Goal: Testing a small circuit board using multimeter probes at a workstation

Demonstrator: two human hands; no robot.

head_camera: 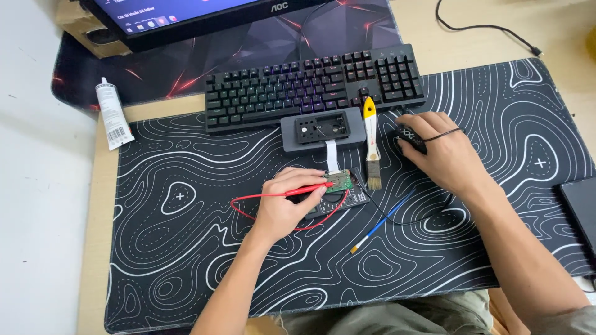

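My left hand (282,205) grips a red test probe (308,190) with a red lead looping beneath it. The probe tip rests on a small green circuit board (341,181), which lies on a dark device body (347,195). A white ribbon cable (332,155) runs from there up to a grey housing (321,130) in front of the keyboard. My right hand (444,155) covers a black computer mouse (410,138), fingers curled over it. A thin blue-handled tool (382,220) lies between my hands.
A yellow-and-white handled brush (371,142) lies beside the grey housing. A black keyboard (310,84) and monitor (186,18) sit at the back. A white tube (113,113) rests at left. A dark flat object (580,208) sits at the right edge of the patterned mat (186,248).
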